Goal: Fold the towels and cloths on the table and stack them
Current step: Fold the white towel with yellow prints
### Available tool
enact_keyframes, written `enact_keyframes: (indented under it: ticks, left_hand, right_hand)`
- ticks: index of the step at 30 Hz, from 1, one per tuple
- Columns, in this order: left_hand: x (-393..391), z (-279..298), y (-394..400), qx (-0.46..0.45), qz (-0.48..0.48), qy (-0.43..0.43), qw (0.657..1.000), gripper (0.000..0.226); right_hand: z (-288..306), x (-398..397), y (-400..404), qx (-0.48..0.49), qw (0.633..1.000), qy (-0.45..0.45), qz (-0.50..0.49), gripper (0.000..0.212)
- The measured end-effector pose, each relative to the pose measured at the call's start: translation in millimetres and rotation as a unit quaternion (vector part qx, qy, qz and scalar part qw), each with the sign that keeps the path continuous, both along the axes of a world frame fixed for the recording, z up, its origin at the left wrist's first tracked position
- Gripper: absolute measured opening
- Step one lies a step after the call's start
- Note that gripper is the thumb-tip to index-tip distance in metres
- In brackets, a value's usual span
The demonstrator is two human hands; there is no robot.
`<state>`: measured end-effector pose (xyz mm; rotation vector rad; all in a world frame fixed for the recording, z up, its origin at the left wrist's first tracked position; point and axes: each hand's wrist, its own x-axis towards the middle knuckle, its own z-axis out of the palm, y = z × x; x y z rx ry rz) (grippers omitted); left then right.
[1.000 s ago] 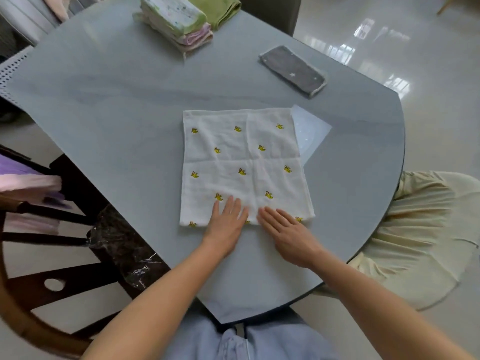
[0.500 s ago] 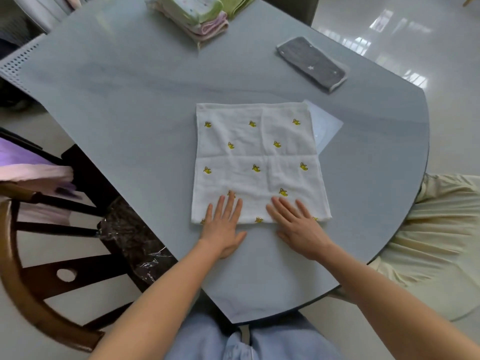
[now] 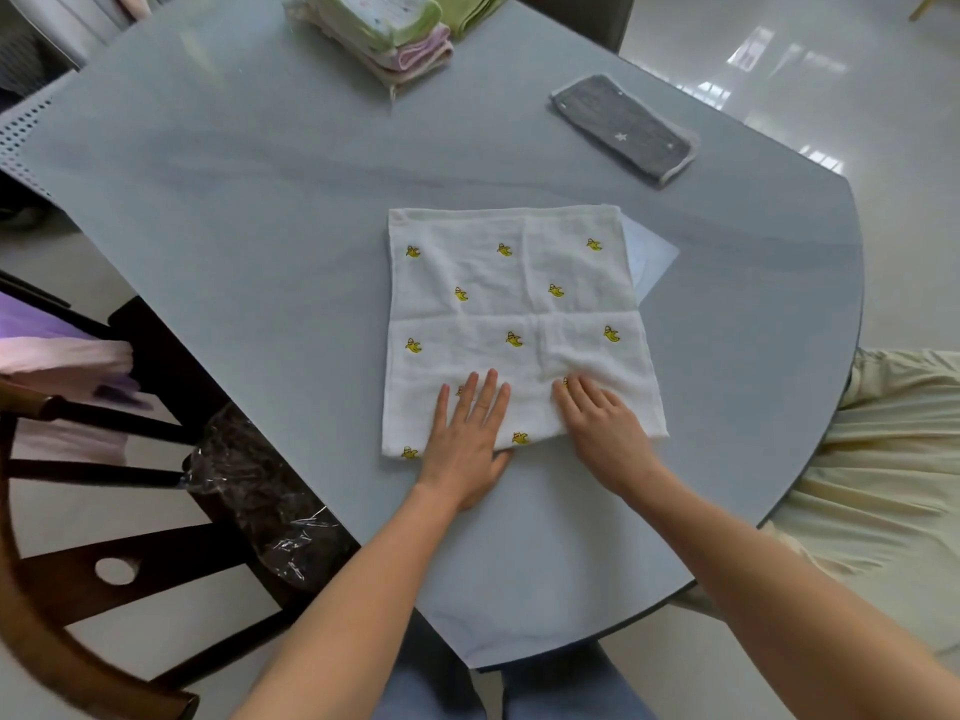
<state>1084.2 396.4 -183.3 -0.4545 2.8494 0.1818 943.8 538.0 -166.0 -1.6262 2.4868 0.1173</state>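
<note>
Left hand (image 3: 470,439) flat, fingers straight and spread, pressing near edge of white banana-print cloth (image 3: 519,314); right hand (image 3: 602,433) just beside, fingers extended, flat on same cloth. Beyond fingertips, on grey table (image 3: 234,226): folded grey cloth (image 3: 623,129) far right, stack of folded cloths (image 3: 384,33) far ahead.
</note>
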Motion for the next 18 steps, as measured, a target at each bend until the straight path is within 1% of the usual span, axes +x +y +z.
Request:
enact_keyframes:
  ticks: [2, 3, 4, 6, 9, 11, 13, 15, 17, 18]
  left_hand:
    - [-6.2, -1.1, 1.6, -0.003, 0.015, -0.015, 1.000, 0.072]
    - [-6.8, -0.5, 0.2, -0.002, 0.023, -0.038, 0.999, 0.072]
    - [-6.0, 0.8, -2.7, -0.004, 0.025, -0.058, 0.998, 0.075]
    - [-0.6, 5.4, -7.7, -0.001, 0.018, -0.085, 0.996, 0.083]
    - [5.9, 16.5, -11.8, 0.062, -0.001, -0.144, 0.988, 0.096]
    - [6.5, 32.4, -16.3, 0.117, -0.020, -0.209, 0.971, 0.097]
    - [9.4, 52.5, -20.6, 0.181, -0.038, -0.271, 0.945, 0.089]
    - [13.4, 69.3, -24.4, 0.243, -0.035, -0.323, 0.914, 0.079]
    - [19.1, 82.9, -26.2, 0.283, -0.009, -0.347, 0.894, 0.068]
    - [21.0, 86.6, -27.7, 0.304, 0.002, -0.348, 0.887, 0.058]
  right_hand:
    - [2.1, 0.3, -0.7, -0.029, 0.999, -0.005, -0.029, 0.049]
    - [1.7, -2.7, 2.3, -0.027, 0.999, -0.022, -0.030, 0.046]
    - [2.3, -5.8, 6.7, -0.018, 0.998, -0.046, -0.027, 0.047]
    - [2.4, -9.0, 18.4, 0.004, 0.998, -0.065, -0.005, 0.058]
    - [8.1, -5.1, 23.7, 0.061, 0.996, -0.072, 0.002, 0.069]
    - [19.8, -0.8, 19.3, 0.118, 0.988, -0.095, 0.000, 0.069]
    - [37.3, 2.5, 16.6, 0.187, 0.971, -0.148, 0.012, 0.060]
    - [57.5, 0.4, 13.5, 0.279, 0.937, -0.206, 0.034, 0.050]
    - [79.2, -0.1, 12.1, 0.339, 0.908, -0.240, 0.047, 0.040]
    - [86.6, -1.0, 11.2, 0.362, 0.896, -0.253, 0.044, 0.036]
